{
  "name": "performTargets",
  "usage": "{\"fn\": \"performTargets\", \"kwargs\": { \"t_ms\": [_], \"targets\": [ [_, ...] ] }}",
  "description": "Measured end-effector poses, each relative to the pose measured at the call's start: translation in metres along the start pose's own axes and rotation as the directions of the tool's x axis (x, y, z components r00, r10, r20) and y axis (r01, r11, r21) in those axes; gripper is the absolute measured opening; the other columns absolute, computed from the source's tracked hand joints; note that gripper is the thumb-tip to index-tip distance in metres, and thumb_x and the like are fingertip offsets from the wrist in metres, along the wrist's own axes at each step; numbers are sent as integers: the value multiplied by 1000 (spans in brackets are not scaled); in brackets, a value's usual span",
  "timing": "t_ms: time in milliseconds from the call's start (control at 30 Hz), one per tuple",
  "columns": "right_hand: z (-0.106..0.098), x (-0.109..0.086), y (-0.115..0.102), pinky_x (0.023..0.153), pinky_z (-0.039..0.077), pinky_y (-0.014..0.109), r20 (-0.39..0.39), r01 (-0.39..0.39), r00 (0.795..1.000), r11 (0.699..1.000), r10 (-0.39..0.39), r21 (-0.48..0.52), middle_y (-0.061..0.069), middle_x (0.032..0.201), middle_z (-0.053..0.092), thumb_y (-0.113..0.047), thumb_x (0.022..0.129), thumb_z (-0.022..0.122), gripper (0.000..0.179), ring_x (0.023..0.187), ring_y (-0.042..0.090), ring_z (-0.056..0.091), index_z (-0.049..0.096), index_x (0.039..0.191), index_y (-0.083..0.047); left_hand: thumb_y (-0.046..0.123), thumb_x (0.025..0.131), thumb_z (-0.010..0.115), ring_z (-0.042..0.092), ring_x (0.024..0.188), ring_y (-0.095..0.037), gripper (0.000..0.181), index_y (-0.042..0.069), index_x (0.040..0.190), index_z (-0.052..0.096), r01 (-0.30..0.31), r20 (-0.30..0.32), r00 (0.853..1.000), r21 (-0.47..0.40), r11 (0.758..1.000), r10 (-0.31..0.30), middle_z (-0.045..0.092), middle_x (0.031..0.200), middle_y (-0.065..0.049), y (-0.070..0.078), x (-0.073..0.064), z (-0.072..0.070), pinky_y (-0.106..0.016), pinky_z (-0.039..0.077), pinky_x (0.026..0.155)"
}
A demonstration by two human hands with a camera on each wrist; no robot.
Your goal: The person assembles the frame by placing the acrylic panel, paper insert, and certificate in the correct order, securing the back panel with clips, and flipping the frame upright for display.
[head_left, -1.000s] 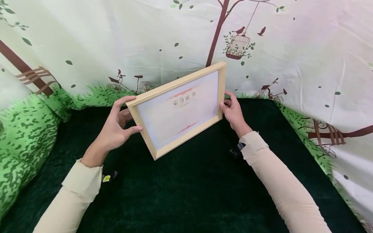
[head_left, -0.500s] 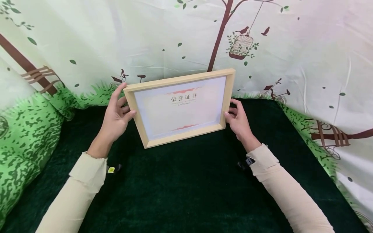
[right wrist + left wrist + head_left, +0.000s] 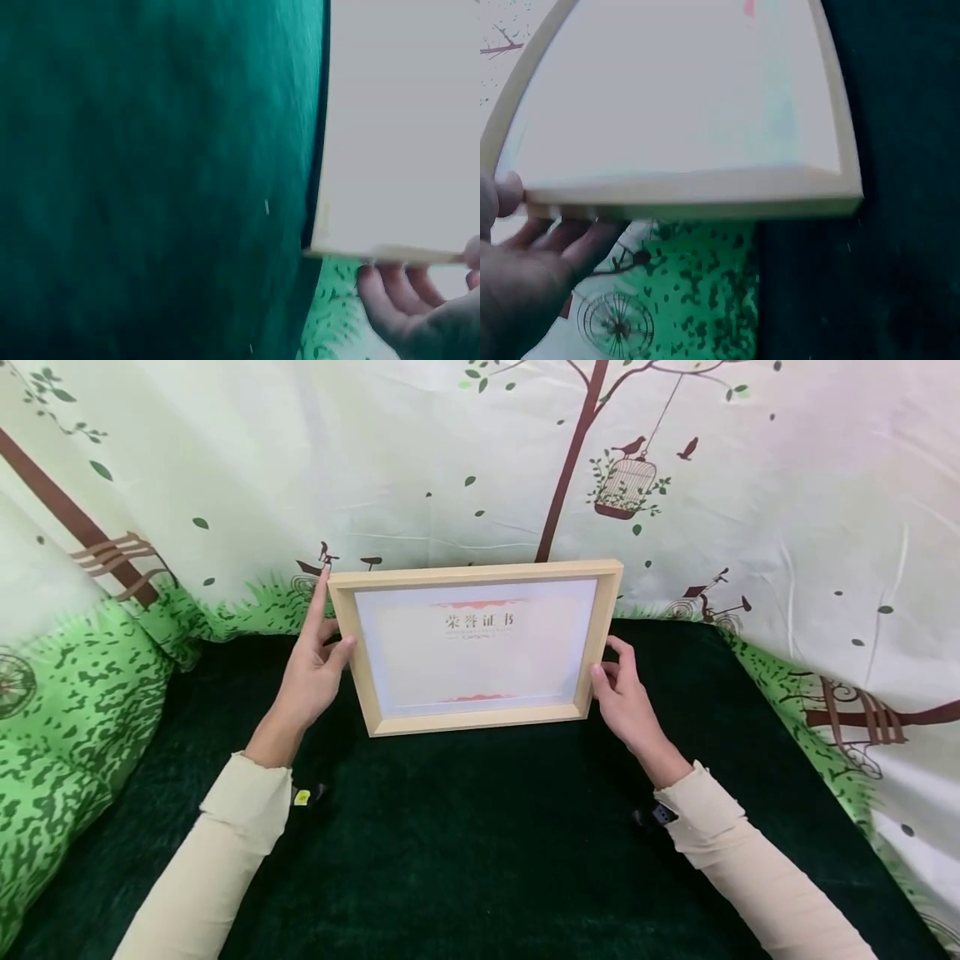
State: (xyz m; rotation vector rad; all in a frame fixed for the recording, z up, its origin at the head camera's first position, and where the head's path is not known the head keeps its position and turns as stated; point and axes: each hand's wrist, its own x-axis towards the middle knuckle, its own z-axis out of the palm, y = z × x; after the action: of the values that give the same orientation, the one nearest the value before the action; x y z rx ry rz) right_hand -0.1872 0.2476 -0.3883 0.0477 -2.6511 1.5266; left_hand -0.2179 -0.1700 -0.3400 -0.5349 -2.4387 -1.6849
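Note:
A light wooden picture frame stands nearly upright, tilted back, toward the rear of the dark green cloth. Inside it is a pale certificate with red trim and dark Chinese lettering. My left hand holds the frame's left side, thumb on the front edge, index finger stretched up by the top corner. On the opposite side my right hand grips the frame low, thumb in front and fingers behind. In the left wrist view, the left fingers reach behind the wooden edge. The right fingers curl under it in the right wrist view.
Dark green velvet cloth covers the table. Behind it hangs a pale curtain printed with trees, a birdcage, bicycles and green grass. Small dark devices are strapped at both wrists, by the rolled beige sleeves.
The picture frame has turned from a slant to nearly level and square-on. Its right side has come down with my right hand, while the left lower corner has risen slightly.

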Motion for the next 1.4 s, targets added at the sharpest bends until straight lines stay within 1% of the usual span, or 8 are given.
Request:
{"fn": "performTargets", "kwargs": {
  "t_ms": [67, 167, 300, 500, 700, 1067, 1267, 1400],
  "targets": [
    [-5, 2, 0, 103, 44, 59, 3, 60, 998, 998, -60, 9, 27, 147, 43, -34, 108, 35, 56, 131, 40, 51, 8, 156, -29, 12, 106, 40, 56, 122, -45, 79, 45, 156, -12, -12, 36, 999, 13, 1000, 12, 43, 147, -25, -5, -5, -1, -64, 47, 96],
    [-12, 7, -2, 98, 49, 54, -26, 169, 985, 985, -168, 28, 26, 142, 47, -27, 108, 37, 57, 125, 40, 55, 8, 157, -28, 10, 106, 39, 53, 124, -50, 82, 44, 155, -18, -23, 102, 995, 23, 999, 20, 36, 150, -28, -14, -13, 0, -67, 46, 95],
    [-18, 11, -4, 94, 52, 52, -38, 239, 971, 970, -237, 50, 24, 138, 50, -20, 108, 38, 60, 121, 38, 58, 7, 158, -31, 10, 107, 39, 58, 118, -50, 83, 44, 154, -19, -4, 136, 991, 53, 999, -3, 41, 144, -30, -26, -23, 4, -63, 50, 91],
    [-18, 13, -1, 96, 47, 65, -21, 248, 969, 968, -248, 38, 29, 135, 49, -19, 108, 37, 62, 122, 43, 55, 3, 158, -34, 14, 108, 38, 62, 111, -48, 77, 48, 154, -14, 39, 108, 993, 80, 996, -48, 50, 133, -31, -32, -27, 10, -62, 52, 89],
    [-17, 7, -3, 91, 49, 63, -20, 256, 966, 964, -258, -70, 31, 129, 52, -23, 108, 34, 63, 116, 46, 58, -2, 158, -35, 15, 108, 36, 63, 109, -46, 76, 50, 153, -14, 73, 90, 992, 123, 990, -84, 51, 128, -30, -29, -26, 11, -63, 52, 88],
    [-23, -3, -2, 87, 51, 65, 7, 273, 962, 959, -273, -80, 33, 127, 50, -16, 108, 34, 66, 114, 48, 59, -4, 158, -33, 16, 108, 36, 63, 109, -48, 75, 50, 153, -14, 88, 95, 990, 139, 986, -101, 53, 127, -30, -26, -29, 13, -62, 52, 89],
    [-21, -3, 0, 86, 52, 65, 4, 286, 958, 954, -287, -95, 33, 129, 49, -16, 108, 35, 66, 114, 48, 59, -4, 158, -33, 14, 108, 38, 66, 103, -47, 78, 48, 154, -14, 54, 71, 995, 173, 984, -67, 54, 125, -31, -28, -31, 13, -59, 55, 85],
    [-20, -4, 1, 88, 51, 66, -2, 295, 955, 952, -296, -81, 32, 129, 49, -15, 108, 36, 66, 114, 48, 59, -3, 159, -32, 15, 107, 38, 66, 103, -47, 77, 47, 155, -13, 54, 58, 996, 185, 981, -66, 54, 125, -30, -29, -32, 14, -58, 55, 85]
  ]
}}
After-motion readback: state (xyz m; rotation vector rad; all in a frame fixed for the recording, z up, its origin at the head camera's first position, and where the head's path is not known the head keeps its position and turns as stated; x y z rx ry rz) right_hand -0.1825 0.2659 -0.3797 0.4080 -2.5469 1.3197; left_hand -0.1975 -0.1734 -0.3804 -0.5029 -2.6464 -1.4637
